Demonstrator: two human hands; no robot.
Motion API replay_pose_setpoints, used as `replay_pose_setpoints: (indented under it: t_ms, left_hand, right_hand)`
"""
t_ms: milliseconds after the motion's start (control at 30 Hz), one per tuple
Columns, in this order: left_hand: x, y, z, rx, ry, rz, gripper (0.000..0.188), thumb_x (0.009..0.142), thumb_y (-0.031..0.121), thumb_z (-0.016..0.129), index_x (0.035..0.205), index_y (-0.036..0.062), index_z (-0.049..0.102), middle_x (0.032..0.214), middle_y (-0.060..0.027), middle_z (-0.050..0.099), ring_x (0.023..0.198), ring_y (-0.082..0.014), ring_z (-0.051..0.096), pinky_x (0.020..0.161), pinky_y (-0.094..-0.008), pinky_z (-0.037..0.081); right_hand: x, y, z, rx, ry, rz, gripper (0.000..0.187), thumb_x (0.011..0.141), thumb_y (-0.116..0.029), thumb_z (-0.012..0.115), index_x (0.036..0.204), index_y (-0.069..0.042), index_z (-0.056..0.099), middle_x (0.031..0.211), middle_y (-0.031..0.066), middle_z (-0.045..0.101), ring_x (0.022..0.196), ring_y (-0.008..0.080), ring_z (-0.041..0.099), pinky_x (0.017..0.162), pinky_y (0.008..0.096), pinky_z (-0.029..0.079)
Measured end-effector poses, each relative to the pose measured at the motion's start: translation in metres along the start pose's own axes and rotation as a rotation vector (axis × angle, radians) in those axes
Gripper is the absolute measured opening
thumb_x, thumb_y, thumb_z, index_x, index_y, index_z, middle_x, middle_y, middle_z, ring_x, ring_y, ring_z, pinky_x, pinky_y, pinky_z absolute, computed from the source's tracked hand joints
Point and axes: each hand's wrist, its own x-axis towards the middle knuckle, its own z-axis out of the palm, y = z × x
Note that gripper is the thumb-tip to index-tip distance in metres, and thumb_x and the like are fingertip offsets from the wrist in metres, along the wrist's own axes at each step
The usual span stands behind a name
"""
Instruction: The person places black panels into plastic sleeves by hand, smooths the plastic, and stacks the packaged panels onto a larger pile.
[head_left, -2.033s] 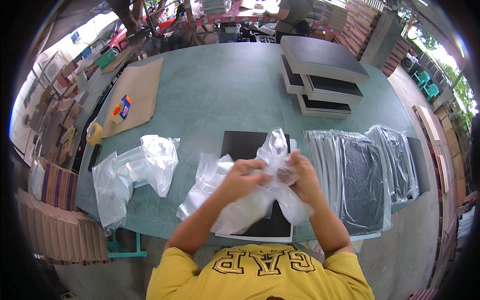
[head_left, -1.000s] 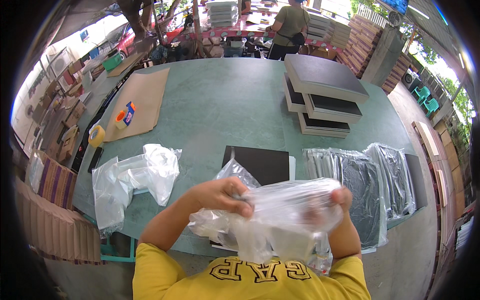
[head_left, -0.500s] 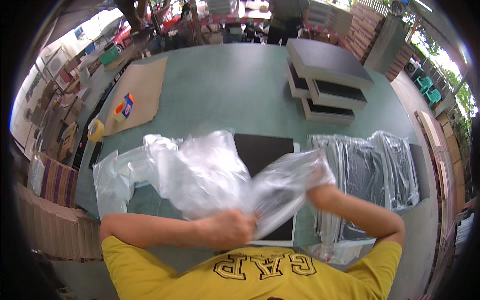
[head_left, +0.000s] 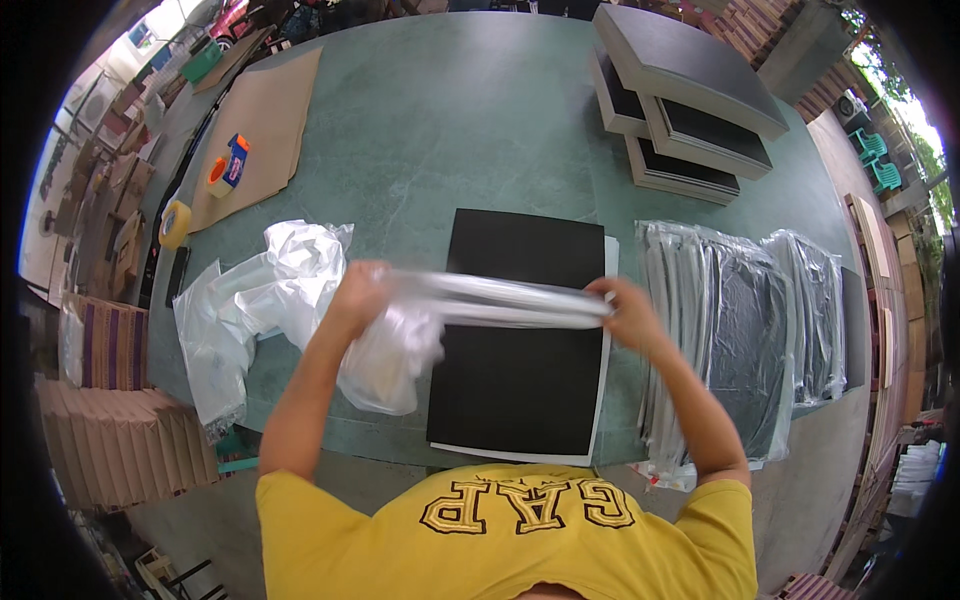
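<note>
Between my two hands a clear plastic bag [head_left: 510, 303] is stretched into a narrow band, blurred by motion. My left hand [head_left: 362, 292] is closed on its left end, and a loose crumpled part hangs below that hand. The right end is pinched in the fingers of my right hand [head_left: 627, 313]. Under the bag lies a black rectangular panel [head_left: 515, 390], with a white edge showing along its right and near sides. Left of my left hand, more crumpled clear plastic [head_left: 235, 325] is heaped on the green table [head_left: 450, 120].
Plastic-wrapped black panels [head_left: 745, 340] lie at the right. Several thick dark-topped panels [head_left: 690, 70] are stacked unevenly at the far right. At the far left, a brown cardboard sheet [head_left: 270, 110] carries a tape dispenser [head_left: 232, 168]; a tape roll [head_left: 175, 225] sits by its near corner.
The bag, billowing before, is now pulled into a narrow band. My left hand has moved forward and left, and my right hand slightly forward. More of the black panel shows.
</note>
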Motion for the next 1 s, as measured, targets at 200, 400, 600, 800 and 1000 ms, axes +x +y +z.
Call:
replay_pose_setpoints:
  t_ms: [200,400,600,800,1000]
  left_hand:
    - [0.114,-0.070,0.032,0.656,0.336,0.286,0.049,0.062,-0.008,0.043,0.108,0.0077,0.051,0.098,-0.0155,0.054,0.085,-0.0323,0.054,0.076,-0.0383,0.043]
    - [0.158,-0.052,0.048,0.487,0.018,0.358,0.050,0.062,-0.009,0.041,0.105,0.0088,0.060,0.097,-0.0172,0.054,0.086,-0.0326,0.054,0.077,-0.0365,0.044]
    - [0.140,-0.013,0.016,0.279,0.048,0.418,0.025,0.065,-0.004,0.054,0.086,0.0022,0.064,0.076,-0.0080,0.062,0.069,-0.0220,0.058,0.066,-0.0292,0.046]
    - [0.092,0.043,-0.032,-0.237,-0.184,0.274,0.023,0.070,0.001,0.061,0.093,-0.0010,0.060,0.074,-0.0075,0.061,0.061,-0.0124,0.057,0.057,-0.0219,0.045]
    - [0.065,-0.046,-0.016,-1.094,-0.046,0.043,0.026,0.079,0.011,0.057,0.103,0.0047,0.050,0.069,-0.0057,0.057,0.047,-0.0113,0.053,0.037,-0.0210,0.043]
  right_hand:
    - [0.086,0.029,0.022,-0.210,0.235,-0.049,0.042,0.065,0.005,0.047,0.104,-0.008,0.054,0.103,0.0136,0.052,0.098,0.0320,0.049,0.084,0.0385,0.040]
    - [0.124,0.083,0.000,-0.316,0.083,-0.053,0.040,0.064,0.005,0.045,0.099,-0.007,0.060,0.102,0.0170,0.051,0.099,0.0359,0.047,0.085,0.0405,0.039]
    - [0.111,0.049,-0.023,-0.127,0.110,-0.082,0.035,0.062,0.006,0.047,0.090,-0.006,0.065,0.098,0.0170,0.056,0.089,0.0334,0.053,0.080,0.0350,0.043]
    - [0.109,-0.007,-0.084,0.414,0.024,0.020,0.015,0.073,-0.003,0.062,0.088,-0.002,0.064,0.075,0.0055,0.063,0.068,0.0180,0.061,0.059,0.0248,0.047]
    - [0.048,-0.008,-0.078,1.354,-0.113,0.165,0.021,0.080,-0.012,0.059,0.097,0.001,0.056,0.077,0.0079,0.060,0.069,0.0156,0.060,0.062,0.0281,0.052]
